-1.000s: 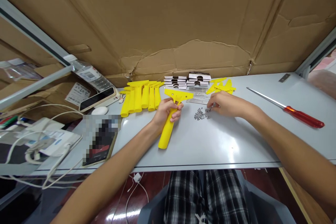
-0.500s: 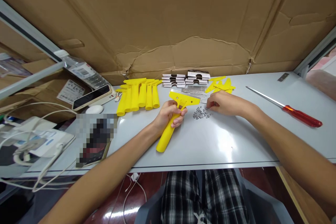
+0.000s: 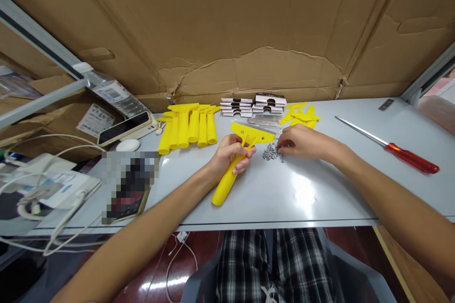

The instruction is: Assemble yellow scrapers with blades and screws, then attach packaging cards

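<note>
I hold the yellow scraper (image 3: 224, 185) in the left hand (image 3: 230, 152), the fingers wrapped around its grip and its wide head pointing away from the body over the table (image 3: 263, 203). Over the last second that head has shifted rightward — it now sits just beside the pile of screws (image 3: 270, 152). I judge that this brings the head's two holes nearer to the screws. The right hand (image 3: 304, 142) has stayed at the pile, fingers bent narrow; I cannot tell whether a screw is between them. Outward from the hands: metal strips (image 3: 265, 120) lie behind the head, yellow plates (image 3: 304, 116) behind the right hand, paper packs (image 3: 236, 108) at the back, a row of yellow handles (image 3: 183, 130) to the left — and a screwdriver (image 3: 412, 157) well apart to the right.
</note>
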Tool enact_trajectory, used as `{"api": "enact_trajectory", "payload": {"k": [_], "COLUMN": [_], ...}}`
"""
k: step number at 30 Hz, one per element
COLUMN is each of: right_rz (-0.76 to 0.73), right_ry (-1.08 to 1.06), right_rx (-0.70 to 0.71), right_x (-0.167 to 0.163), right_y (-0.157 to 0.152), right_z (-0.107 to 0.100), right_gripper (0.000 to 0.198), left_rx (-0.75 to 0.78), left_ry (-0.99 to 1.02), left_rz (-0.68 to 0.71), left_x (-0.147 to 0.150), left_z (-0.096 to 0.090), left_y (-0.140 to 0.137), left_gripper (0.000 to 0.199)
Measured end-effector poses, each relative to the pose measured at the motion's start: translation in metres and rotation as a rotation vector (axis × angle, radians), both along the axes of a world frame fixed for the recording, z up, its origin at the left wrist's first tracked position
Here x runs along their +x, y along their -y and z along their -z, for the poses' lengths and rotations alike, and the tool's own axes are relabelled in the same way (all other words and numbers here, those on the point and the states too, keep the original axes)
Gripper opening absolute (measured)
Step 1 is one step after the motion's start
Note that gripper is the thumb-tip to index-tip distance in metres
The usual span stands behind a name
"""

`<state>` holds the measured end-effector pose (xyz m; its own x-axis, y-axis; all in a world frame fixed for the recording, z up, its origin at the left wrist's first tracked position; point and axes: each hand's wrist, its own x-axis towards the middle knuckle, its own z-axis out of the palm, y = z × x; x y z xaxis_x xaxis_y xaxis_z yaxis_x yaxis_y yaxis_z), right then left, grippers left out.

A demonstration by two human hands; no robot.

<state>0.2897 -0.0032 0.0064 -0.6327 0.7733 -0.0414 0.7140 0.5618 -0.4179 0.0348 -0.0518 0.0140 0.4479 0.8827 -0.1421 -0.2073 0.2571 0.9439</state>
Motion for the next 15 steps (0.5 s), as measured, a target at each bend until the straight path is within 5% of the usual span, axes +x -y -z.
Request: {"api": "enact_trajectory", "payload": {"k": [15], "right_rz": [-0.001], "right_ry": [-0.087], "right_rx": [0.138], "right_x": [-0.004], "right_y": [0.004], "right_z": [-0.009], "right_gripper": [0.018], "left_rx": [0.019], "left_ry": [0.068], "left_rz": [0.025], "left_x": [-0.002], "left_z": [0.004], "left_y": [-0.003], "left_gripper": [0.017]}}
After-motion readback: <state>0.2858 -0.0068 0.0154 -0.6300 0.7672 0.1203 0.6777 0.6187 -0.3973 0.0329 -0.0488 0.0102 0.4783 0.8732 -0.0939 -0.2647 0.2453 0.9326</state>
